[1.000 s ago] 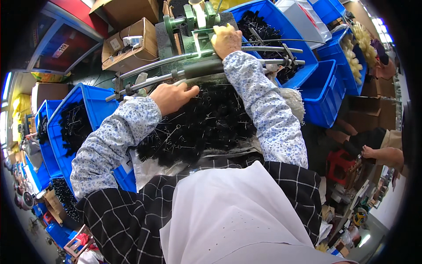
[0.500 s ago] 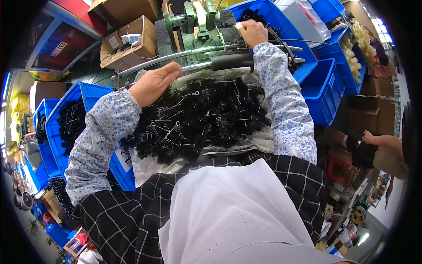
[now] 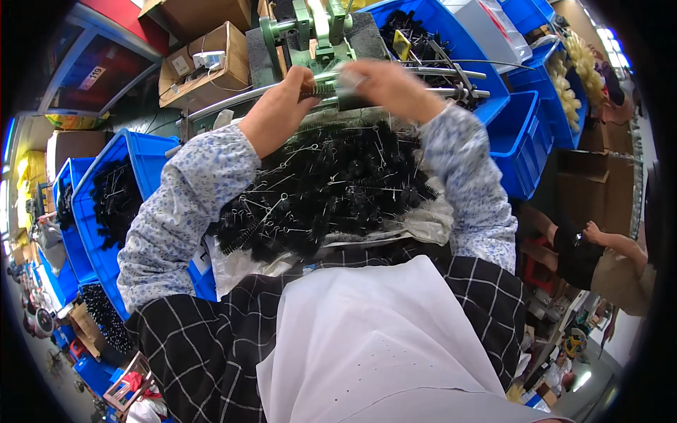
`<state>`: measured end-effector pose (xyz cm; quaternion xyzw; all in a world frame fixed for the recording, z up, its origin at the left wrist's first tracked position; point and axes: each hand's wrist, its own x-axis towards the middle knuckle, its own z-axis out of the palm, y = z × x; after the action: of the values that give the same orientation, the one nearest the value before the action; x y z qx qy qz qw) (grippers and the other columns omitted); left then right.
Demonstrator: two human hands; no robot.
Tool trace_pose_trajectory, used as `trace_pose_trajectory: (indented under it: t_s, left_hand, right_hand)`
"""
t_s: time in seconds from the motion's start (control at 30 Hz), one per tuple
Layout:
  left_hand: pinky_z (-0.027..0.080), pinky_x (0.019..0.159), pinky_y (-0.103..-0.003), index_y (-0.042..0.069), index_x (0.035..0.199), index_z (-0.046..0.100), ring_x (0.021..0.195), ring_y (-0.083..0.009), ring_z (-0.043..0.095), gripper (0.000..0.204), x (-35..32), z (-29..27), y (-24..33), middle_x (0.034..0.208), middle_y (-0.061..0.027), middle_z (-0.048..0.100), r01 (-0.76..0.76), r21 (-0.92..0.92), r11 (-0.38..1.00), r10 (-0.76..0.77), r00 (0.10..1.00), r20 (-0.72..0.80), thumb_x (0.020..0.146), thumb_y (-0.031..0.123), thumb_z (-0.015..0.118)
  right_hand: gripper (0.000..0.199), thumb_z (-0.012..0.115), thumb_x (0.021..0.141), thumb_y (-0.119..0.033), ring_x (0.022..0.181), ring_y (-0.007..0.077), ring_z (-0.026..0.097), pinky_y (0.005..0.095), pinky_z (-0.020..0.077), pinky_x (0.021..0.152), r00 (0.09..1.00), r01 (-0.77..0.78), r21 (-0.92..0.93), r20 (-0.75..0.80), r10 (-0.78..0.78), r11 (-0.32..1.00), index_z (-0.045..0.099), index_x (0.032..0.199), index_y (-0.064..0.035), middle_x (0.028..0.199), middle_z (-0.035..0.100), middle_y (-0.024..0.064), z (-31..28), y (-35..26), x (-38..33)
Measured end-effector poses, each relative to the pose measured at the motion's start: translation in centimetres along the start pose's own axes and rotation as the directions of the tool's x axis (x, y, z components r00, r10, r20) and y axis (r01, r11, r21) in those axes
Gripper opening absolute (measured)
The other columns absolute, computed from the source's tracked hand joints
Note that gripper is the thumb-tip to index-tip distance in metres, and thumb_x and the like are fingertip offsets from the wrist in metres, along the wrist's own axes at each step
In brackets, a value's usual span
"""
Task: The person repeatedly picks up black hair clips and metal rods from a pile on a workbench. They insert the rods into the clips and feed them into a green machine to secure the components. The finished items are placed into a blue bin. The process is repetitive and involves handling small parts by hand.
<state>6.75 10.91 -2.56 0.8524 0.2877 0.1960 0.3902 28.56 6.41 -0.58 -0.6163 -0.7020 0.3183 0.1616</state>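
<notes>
My left hand [image 3: 281, 111] is closed on a small black twisted-wire brush [image 3: 319, 90], in front of a green machine [image 3: 324, 32]. Its bristles stick out to the right of my fingertips. Smeared by motion, my right hand [image 3: 395, 88] is just right of that brush over the metal rails; whether its fingers hold anything cannot be made out. Below both hands lies a heap of black wire brushes [image 3: 331, 183] with looped wire ends, spread on a pale sheet [image 3: 430, 218].
Blue bins [image 3: 95, 201] with black brushes stand at the left. Another blue bin [image 3: 486, 88] holds brushes and a yellow piece [image 3: 401, 45]. A cardboard box [image 3: 211, 67] sits beyond the rails [image 3: 226, 106]. Another person's arm [image 3: 613, 243] shows at the right.
My right hand has swung left and nearer from beside the machine toward my left hand. My left hand has moved up and right, with a brush now plainly visible in it.
</notes>
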Motion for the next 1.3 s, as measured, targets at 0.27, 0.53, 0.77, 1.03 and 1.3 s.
trace_pose_trajectory:
  t_s: [0.27, 0.53, 0.77, 1.03, 1.3]
  left_hand:
    - [0.043, 0.083, -0.038, 0.0, 0.113, 0.037, 0.097, -0.0364, 0.054, 0.037, -3.9, -1.9, -1.1, 0.103, -0.0227, 0.052, 0.129, 0.305, 0.944, -0.182, 0.971, 0.152, 0.087, 0.02, 0.053]
    - [0.022, 0.106, -0.041, -0.002, 0.138, 0.011, 0.128, -0.0392, 0.026, 0.071, -6.7, 1.3, -9.7, 0.135, -0.0282, 0.028, 0.228, 0.684, 0.693, -0.372, 0.925, 0.069, 0.091, 0.041, 0.042]
    - [0.036, 0.093, -0.043, 0.0, 0.123, 0.04, 0.109, -0.0389, 0.046, 0.05, -4.8, 1.2, -9.3, 0.115, -0.027, 0.048, 0.314, 0.589, 0.744, -0.489, 0.857, 0.161, 0.088, 0.033, 0.049]
    - [0.041, 0.085, -0.04, 0.001, 0.107, 0.052, 0.098, -0.0367, 0.051, 0.026, -5.7, 1.4, -9.3, 0.104, -0.0231, 0.053, 0.193, 0.424, 0.885, -0.367, 0.851, 0.377, 0.083, 0.011, 0.054]
    - [0.047, 0.076, -0.039, 0.003, 0.097, 0.052, 0.087, -0.0326, 0.058, 0.029, -5.9, -2.1, -5.3, 0.097, -0.0148, 0.054, -0.045, 0.509, 0.859, -0.239, 0.846, 0.478, 0.076, 0.018, 0.064]
  right_hand:
    - [0.02, 0.055, 0.083, -0.011, 0.062, 0.0141, 0.061, 0.0275, 0.0527, 0.057, 0.81, -0.032, -0.468, -0.531, -0.251, 0.883, 0.063, 0.102, -0.0105, 0.075, 0.065, 0.0079, 2.4, 5.3, 3.1]
    - [0.022, 0.055, 0.082, -0.02, 0.083, 0.0238, 0.061, 0.0367, 0.0468, 0.081, 0.846, -0.299, -0.554, -0.531, -0.053, 0.777, 0.064, 0.102, -0.0172, 0.087, 0.063, 0.0052, 1.7, 8.7, 6.8]
    - [0.021, 0.054, 0.083, -0.024, 0.084, 0.0247, 0.06, 0.0382, 0.043, 0.087, 0.832, -0.202, -0.512, -0.539, -0.13, 0.835, 0.065, 0.1, -0.0189, 0.089, 0.064, 0.0057, 2.2, 10.8, 7.7]
    - [0.029, 0.057, 0.08, -0.023, 0.098, 0.0239, 0.05, 0.0399, 0.0375, 0.087, 0.87, -0.205, -0.58, -0.477, -0.125, 0.788, 0.061, 0.109, -0.0201, 0.105, 0.056, 0.0036, 1.7, 11.5, 8.5]
    - [0.032, 0.057, 0.078, -0.027, 0.104, 0.0252, 0.052, 0.0422, 0.0363, 0.088, 0.811, -0.322, -0.493, -0.584, -0.033, 0.809, 0.059, 0.105, -0.0103, 0.104, 0.061, 0.0091, 1.9, 11.7, 6.4]
